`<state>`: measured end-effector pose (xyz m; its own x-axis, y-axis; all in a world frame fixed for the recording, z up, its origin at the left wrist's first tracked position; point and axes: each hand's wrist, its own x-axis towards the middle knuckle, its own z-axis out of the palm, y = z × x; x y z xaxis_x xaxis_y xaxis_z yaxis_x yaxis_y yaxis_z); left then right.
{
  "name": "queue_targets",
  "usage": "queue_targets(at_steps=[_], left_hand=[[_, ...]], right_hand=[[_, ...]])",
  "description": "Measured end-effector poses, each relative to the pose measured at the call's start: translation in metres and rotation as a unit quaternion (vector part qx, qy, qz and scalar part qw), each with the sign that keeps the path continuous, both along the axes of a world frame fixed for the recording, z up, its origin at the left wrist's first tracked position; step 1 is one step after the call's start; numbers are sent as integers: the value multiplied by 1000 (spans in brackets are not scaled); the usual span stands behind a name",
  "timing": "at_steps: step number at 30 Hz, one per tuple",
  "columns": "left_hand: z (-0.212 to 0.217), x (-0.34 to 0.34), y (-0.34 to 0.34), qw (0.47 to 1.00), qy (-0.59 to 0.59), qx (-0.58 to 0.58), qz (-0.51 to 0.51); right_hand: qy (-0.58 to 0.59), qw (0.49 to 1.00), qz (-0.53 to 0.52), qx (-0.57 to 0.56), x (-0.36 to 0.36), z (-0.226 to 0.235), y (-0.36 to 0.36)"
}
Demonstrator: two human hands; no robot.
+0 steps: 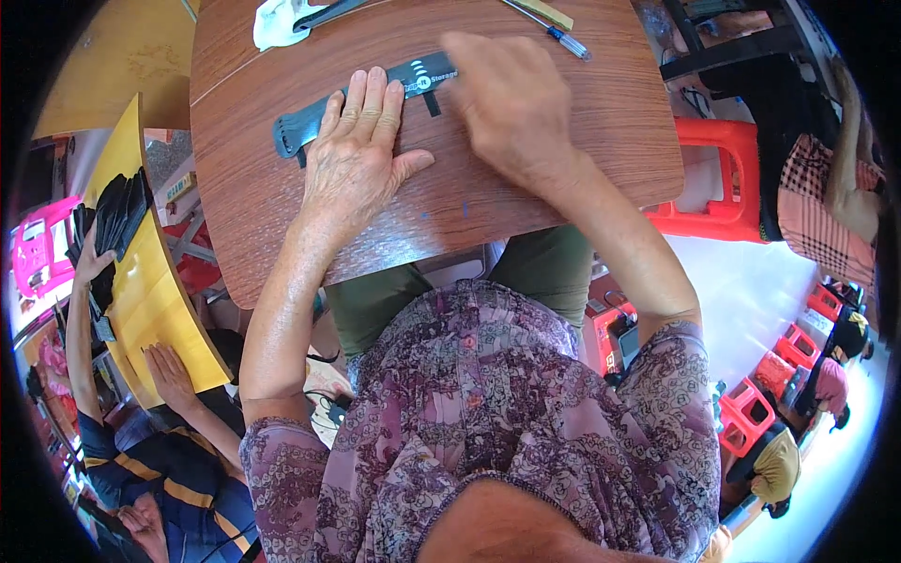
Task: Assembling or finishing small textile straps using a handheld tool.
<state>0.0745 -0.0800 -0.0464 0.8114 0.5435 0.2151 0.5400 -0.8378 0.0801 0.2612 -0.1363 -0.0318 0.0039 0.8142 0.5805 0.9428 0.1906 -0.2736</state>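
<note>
A dark blue-green strap [298,128] with white printing lies slantwise across the brown wood-grain table [249,202]. My left hand [361,150] presses flat on the strap's middle, fingers stretched out and thumb apart. Short black tabs [432,103] stick out from under its near edge. A row of small slots marks the rounded left end. Over the strap's right end is my right hand [511,108], smeared by motion. Its fingers look bent, but their tips are blurred, and I cannot see whether they grip anything.
A screwdriver [569,41] with a blue and clear handle lies at the far right. At the far left is a white cloth [278,24] beside a dark strap. A co-worker handles black strips [124,206] at a yellow table [150,310]. Red stools [727,178] stand right.
</note>
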Motion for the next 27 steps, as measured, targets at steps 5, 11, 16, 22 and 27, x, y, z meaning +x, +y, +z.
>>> queue_targets(at_steps=[5,11,16,22,27], left_hand=[[3,3,1,1000,-19,-1,-15],[1,-2,-4,1000,-2,-16,-20],[11,-2,-1,998,59,-10,-14],[9,-34,-1,989,98,39,104],[24,-38,1,989,86,-68,101]], right_hand=[[-74,988,120,-57,-8,-26,7],[-108,981,87,-137,8,-22,-12],[-102,982,75,-143,12,-22,-15],[-95,983,70,-141,8,-24,-14],[-87,983,67,-148,10,-23,-17]])
